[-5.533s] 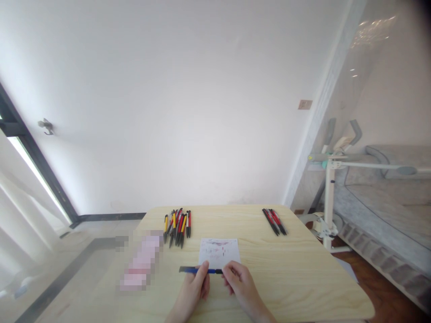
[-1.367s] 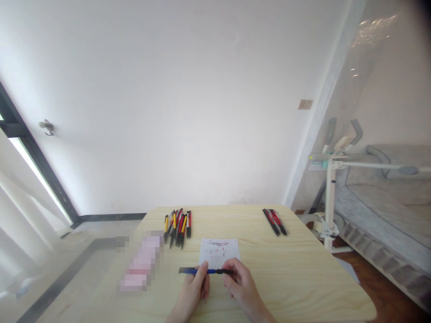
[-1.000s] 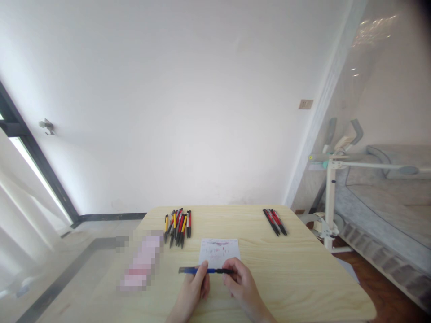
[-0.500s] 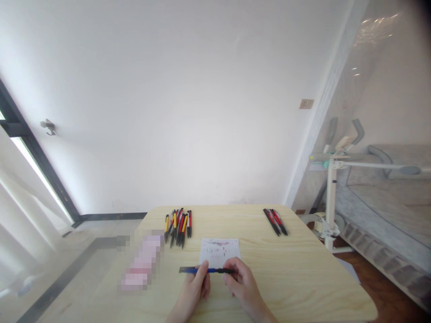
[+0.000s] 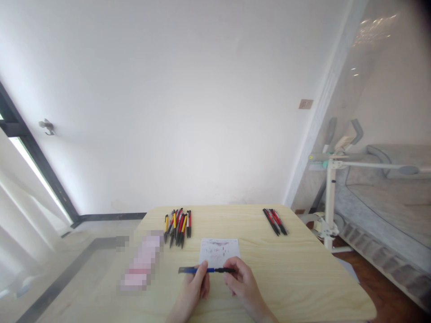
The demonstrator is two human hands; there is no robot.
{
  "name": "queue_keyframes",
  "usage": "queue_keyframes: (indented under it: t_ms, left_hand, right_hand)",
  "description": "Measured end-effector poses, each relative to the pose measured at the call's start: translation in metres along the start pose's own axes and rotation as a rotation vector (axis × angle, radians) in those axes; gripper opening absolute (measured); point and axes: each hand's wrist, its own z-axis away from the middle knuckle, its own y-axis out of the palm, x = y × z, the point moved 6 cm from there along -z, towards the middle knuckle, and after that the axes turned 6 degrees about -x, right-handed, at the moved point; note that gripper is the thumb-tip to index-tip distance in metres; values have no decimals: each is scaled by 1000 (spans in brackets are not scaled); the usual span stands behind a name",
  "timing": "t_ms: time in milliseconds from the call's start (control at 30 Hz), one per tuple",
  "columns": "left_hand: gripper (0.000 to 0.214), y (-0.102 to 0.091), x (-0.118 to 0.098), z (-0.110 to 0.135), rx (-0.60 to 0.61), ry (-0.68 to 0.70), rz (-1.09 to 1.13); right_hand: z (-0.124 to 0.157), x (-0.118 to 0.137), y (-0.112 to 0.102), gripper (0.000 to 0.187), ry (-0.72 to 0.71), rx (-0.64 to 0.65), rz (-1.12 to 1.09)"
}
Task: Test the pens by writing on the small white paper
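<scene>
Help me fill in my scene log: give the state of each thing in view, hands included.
Blue pen: roughly level, joint unclear
Left hand: closed on the pen
Right hand: fingers at its black end
Left pens: lying, overlapping
Right pens: lying, grouped
Paper: flat, marked
Curtain: hanging in folds

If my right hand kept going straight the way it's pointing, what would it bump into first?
Past the pen in its fingers, your right hand would probably meet the paper first. It might skim over it, though: the hand's height is hard to tell.
</scene>
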Motion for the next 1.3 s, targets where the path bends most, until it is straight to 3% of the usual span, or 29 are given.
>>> queue_keyframes:
  t_ms: [767, 1067, 1300]
  left_hand:
    - [54, 2, 4, -2, 2, -37, 58]
    - [37, 10, -5, 0, 40, -27, 293]
    - [47, 27, -2, 7, 2, -212, 609]
  right_hand:
    - [0, 13, 1, 20, 18, -12, -41]
    - [-1, 17, 2, 22, 8, -23, -54]
    - [-3, 25, 3, 21, -12, -35, -44]
